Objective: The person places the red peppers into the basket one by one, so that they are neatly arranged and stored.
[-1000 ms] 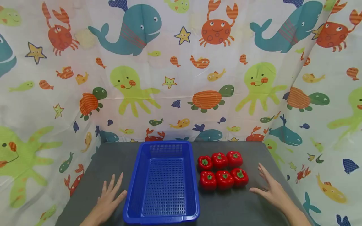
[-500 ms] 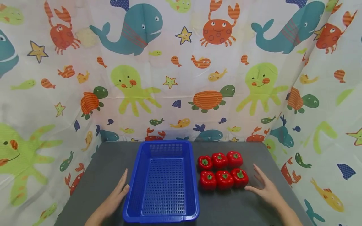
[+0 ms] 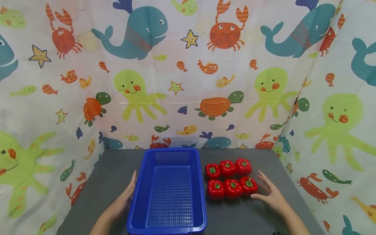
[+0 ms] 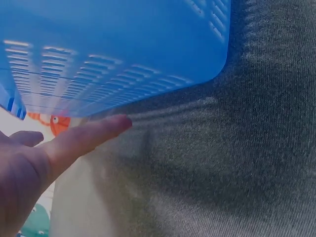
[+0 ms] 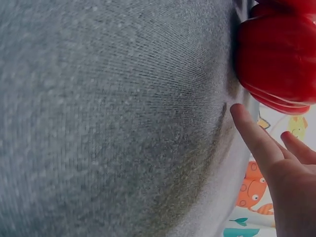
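From the head view, we have a blue basket standing on the grey counter, with six red peppers in two rows of three just to its right. Our left hand lies flat against the basket's left wall, fingers straight and holding nothing. Our right hand rests on the counter just beside the near-right pepper, fingers spread and relaxed, the thumb tip close to the pepper; we cannot tell from here whether it touches.

In the left wrist view, the basket fills the upper frame, its slotted wall and rounded corner sitting on the cloth-covered counter. Our thumb stretches straight toward the base of the wall. We judge the basket to be light, thin plastic, fairly stiff but likely to flex; the rim looks the soundest place to take hold.

In the right wrist view, a pepper sits glossy and smooth at the upper right, with our extended fingers just below it, near but apart. We judge the peppers to be light and firm, with a slick skin that could slip, so cupping around the broad shoulders seems safer than pinching the small green stem.
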### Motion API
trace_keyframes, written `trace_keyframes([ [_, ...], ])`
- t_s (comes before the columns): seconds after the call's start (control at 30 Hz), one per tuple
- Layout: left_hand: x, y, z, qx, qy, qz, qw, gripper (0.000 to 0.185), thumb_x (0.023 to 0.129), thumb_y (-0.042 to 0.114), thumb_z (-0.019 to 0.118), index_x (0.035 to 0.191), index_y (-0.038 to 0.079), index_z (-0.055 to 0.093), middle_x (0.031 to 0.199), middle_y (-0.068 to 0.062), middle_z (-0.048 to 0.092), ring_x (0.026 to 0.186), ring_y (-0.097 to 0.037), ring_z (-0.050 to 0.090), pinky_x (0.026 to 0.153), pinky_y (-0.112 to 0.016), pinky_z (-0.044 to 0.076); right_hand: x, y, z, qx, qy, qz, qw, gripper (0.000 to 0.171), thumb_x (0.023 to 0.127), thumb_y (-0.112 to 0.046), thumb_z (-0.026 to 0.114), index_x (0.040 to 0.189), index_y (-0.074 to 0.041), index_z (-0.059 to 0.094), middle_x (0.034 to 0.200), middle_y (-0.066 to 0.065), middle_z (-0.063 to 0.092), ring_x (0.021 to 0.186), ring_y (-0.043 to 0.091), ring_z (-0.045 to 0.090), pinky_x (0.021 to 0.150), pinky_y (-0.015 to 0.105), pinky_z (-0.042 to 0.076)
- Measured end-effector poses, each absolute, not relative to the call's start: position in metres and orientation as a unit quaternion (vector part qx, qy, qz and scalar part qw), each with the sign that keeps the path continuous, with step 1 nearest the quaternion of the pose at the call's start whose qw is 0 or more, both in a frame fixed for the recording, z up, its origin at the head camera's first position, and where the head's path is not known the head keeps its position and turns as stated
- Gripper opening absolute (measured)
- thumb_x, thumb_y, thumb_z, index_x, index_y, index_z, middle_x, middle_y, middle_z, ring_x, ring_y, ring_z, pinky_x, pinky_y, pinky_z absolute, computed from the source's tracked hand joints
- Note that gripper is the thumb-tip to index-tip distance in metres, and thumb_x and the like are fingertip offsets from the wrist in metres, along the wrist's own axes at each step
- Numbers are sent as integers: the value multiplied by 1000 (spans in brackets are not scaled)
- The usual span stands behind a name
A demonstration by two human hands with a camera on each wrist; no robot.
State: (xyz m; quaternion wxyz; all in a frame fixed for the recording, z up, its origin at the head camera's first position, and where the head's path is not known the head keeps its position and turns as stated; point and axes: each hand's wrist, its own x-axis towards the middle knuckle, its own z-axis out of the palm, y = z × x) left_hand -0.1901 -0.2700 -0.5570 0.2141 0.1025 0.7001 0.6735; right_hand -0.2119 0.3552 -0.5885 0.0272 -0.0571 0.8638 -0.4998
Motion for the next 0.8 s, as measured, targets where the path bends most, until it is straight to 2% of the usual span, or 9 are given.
trace_keyframes([
  [0.1,-193,-271,-562,113,679,683,245,55,109,48,5,154,44,-27,163,0,-35,152,-40,-22,117,-71,4,-211,357,-592,-51,865,-497,38,106,84,-25,83,164,-23,14,160,31,27,138,54,40,95,57,54],
  [0.27,-200,-268,-563,97,647,706,272,56,109,51,8,153,47,-26,164,7,-33,154,-38,-12,117,-62,22,-216,360,-590,-58,869,-490,28,102,84,-28,83,163,-25,18,160,29,29,138,53,42,95,60,52],
  [0.33,-202,-268,-563,103,641,713,266,55,109,48,8,154,47,-24,165,8,-30,154,-37,-8,117,-58,24,-219,359,-590,-65,870,-488,23,100,85,-29,82,163,-27,20,161,27,30,138,53,42,96,63,50],
  [0.43,-200,-270,-564,111,646,710,260,54,110,44,7,155,47,-23,166,9,-25,155,-35,-6,118,-60,21,-219,356,-591,-71,874,-481,27,99,86,-32,82,163,-26,20,161,27,30,137,53,43,96,62,50],
  [0.63,-196,-276,-563,124,638,709,273,54,111,41,8,154,46,-24,166,7,-26,155,-37,-8,120,-63,18,-215,347,-597,-63,876,-476,39,95,87,-34,80,162,-20,24,161,27,30,137,53,43,95,59,53],
  [0.8,-198,-277,-560,144,613,727,275,56,112,38,10,155,43,-25,166,9,-28,155,-34,-16,120,-67,5,-213,342,-600,-52,881,-468,34,91,87,-38,79,161,-22,29,161,21,33,139,50,42,97,60,51],
])
